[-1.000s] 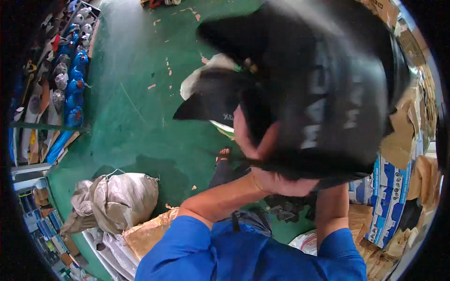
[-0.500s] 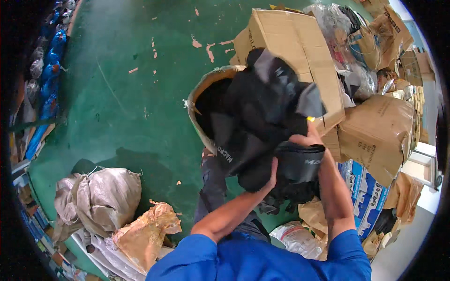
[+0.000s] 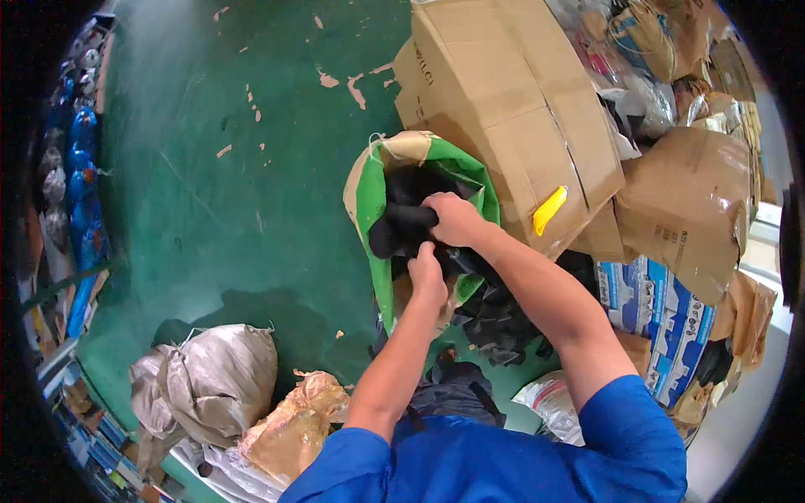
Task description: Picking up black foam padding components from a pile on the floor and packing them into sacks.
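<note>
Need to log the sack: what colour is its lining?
Green inside, tan outside, on the sack; clearest in the head view, where both hands press black cloth in.

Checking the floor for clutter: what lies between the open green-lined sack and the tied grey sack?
In the head view, only bare green floor with paint chips separates the green-lined sack from the grey sack.

I'm in a warehouse or storeroom. Painted green concrete floor (image 3: 210, 193), paint chipped in spots. Big stacked cardboard boxes (image 3: 511, 109) on my right, some taped, more cartons (image 3: 688, 201) behind them. Filled woven sacks (image 3: 205, 381) lie on the floor, an open green-lined sack (image 3: 369, 193) sits by the boxes. Rows of blue bottles (image 3: 84, 142) along the left edge.
</note>
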The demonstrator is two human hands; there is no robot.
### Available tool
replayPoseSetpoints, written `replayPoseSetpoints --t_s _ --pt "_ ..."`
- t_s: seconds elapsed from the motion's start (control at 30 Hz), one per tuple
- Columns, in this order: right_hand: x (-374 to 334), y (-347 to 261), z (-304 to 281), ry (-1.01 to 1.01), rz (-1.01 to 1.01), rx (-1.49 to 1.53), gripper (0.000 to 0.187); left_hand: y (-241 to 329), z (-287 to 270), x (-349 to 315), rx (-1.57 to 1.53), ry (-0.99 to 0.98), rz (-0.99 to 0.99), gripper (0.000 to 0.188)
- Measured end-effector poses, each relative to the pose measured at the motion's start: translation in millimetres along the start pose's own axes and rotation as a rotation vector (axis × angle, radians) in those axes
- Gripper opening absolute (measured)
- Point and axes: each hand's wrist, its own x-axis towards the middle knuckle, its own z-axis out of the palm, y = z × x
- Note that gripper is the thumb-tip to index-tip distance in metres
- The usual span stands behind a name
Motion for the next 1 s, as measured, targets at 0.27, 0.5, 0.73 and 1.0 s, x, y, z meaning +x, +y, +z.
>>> replayPoseSetpoints --t_s 0.27,0.5,0.73,1.0 --pt "-53.5 35.1 9.9 0.549 0.022 0.122 0.068 27.4 7.1 -3.4 0.497 -0.101 0.084 0.071" --pt "-54.5 41.5 28.3 0.644 0.523 0.347 0.026 80.9 -6.6 15.2 1.021 -0.087 0.515 0.053" --pt "-130.3 96.0 -14.3 0.928 0.472 0.781 0.012 166.3 32.8 8.3 0.931 -0.018 0.876 0.047" --pt "-203.2 69.9 16.8 0.866 0.192 0.841 0.023 137.8 59.1 -11.9 0.329 -0.337 0.495 0.046"
